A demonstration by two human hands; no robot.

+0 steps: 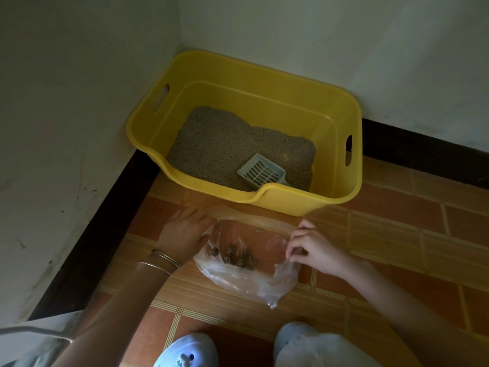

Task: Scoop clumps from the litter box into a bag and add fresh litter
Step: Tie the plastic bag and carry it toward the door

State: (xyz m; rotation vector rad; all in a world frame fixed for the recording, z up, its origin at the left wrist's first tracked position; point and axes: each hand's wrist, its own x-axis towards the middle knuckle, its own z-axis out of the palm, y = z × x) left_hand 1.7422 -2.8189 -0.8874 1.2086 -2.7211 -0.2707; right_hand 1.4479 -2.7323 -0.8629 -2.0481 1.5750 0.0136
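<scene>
The 2 hands sit at either side of the clear plastic bag, which lies on the tiled floor between them. The right hand has its fingers curled and pinches the bag's right edge. The left hand, bangles at its wrist, lies over the bag's left edge with the fingers fairly straight; I cannot tell whether it pinches the film or only presses on it.

Nearer than the hands are a pale shoe and a knee, so there is little room to draw back. Between the hands, a small heap of dark clumps rests low in the bag.

The bag looks thin, limp and light. It will likely sag shut unless both sides of its mouth are held apart, and the film may slip, so the rim is the place to grip, not the loose body.

Just beyond the hands stands the yellow litter box, its lowered front lip facing them. The grey scoop lies in it on the litter, ahead of the right hand, handle toward the lip and easy to reach. The box is tucked into a corner between 2 walls, so the open floor lies to the right of the right hand.
</scene>
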